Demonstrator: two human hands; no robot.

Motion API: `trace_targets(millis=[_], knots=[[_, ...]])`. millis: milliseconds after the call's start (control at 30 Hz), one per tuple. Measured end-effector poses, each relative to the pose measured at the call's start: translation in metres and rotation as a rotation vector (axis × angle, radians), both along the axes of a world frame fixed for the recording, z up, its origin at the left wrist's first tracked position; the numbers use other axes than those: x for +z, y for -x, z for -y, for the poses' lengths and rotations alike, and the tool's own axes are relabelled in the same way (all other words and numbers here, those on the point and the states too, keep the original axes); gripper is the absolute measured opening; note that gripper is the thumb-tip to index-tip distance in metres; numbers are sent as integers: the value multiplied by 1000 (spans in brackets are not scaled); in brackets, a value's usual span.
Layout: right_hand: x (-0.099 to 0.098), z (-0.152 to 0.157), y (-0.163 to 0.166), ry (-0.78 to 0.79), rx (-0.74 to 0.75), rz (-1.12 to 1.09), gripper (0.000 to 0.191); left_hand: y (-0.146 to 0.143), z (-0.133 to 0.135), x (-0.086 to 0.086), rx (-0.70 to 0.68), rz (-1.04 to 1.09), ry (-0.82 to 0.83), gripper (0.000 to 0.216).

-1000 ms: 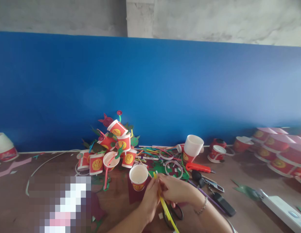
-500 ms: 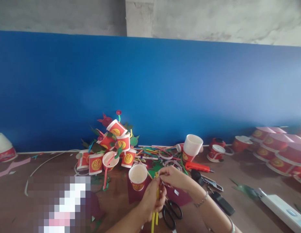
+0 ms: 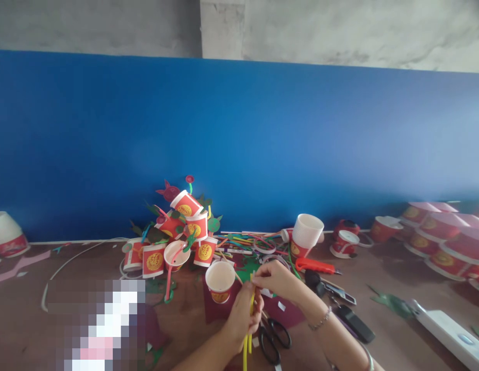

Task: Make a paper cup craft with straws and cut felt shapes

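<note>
My left hand (image 3: 241, 318) is closed around a yellow straw (image 3: 247, 344) that runs down out of the fist toward the bottom edge. My right hand (image 3: 276, 280) pinches the top end of the same straw, just above the left hand. Both hands hover over a dark red paper sheet (image 3: 215, 309) on the brown table (image 3: 69, 319). A red and white paper cup (image 3: 220, 281) stands open just left of my hands. Black scissors (image 3: 273, 337) lie under my right wrist.
A pile of decorated red cups (image 3: 177, 232) with straws and paper flowers stands behind. Loose coloured straws (image 3: 243, 242), a tipped white cup (image 3: 306, 234), an orange cutter (image 3: 314, 266), keys (image 3: 332, 291) and stacked red bowls (image 3: 444, 239) lie to the right. A blue board (image 3: 239, 144) backs the table.
The yellow straw swung from a slant to nearly upright. My right hand rose to its top end and the scissors came into view.
</note>
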State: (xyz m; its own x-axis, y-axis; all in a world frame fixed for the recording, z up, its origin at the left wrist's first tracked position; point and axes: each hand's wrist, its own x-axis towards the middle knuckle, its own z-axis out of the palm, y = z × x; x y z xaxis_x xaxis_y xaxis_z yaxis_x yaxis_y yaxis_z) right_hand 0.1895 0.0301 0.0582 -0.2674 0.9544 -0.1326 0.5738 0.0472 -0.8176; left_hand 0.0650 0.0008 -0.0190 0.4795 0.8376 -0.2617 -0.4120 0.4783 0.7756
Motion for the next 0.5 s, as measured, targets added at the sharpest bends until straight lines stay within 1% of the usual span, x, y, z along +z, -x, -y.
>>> trace_targets(millis=[67,167,300,400,500], knots=[[1,0,0,2,-19,-17,17,-1,2,5,86,-8,-55,55],[6,1,0,-2,-28,-34,19,0,6,12,137,-28,-124,53],[11,1,-1,-32,-46,-71,22,3,7,16,132,-1,-141,50],[7,-1,0,-21,-23,-167,21,4,7,17,103,35,-127,48],[1,-4,2,1,-57,-271,20,4,8,18,92,82,-118,47]])
